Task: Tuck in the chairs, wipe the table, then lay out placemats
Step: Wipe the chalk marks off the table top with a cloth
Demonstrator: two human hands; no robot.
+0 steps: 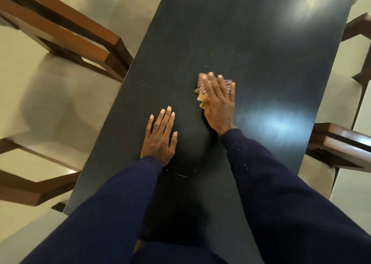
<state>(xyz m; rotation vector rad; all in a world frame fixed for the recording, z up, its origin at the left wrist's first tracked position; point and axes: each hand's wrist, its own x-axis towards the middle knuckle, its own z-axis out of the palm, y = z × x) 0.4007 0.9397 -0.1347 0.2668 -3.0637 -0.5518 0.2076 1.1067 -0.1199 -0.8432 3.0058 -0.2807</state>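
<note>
Setting: a home dining area, most likely. A dark rectangular dining table (251, 43) is occupying the centre, and brown wooden chairs (60, 29) with pale upholstered seats are flanking both of its long sides.

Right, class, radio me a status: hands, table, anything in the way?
Left hand flat on the table, fingers straight. Right hand presses the cloth flat mid-table. White specks near the left wrist; chairs along both sides.

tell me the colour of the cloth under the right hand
The cloth is purple and pale yellow, best in the head view.
</note>
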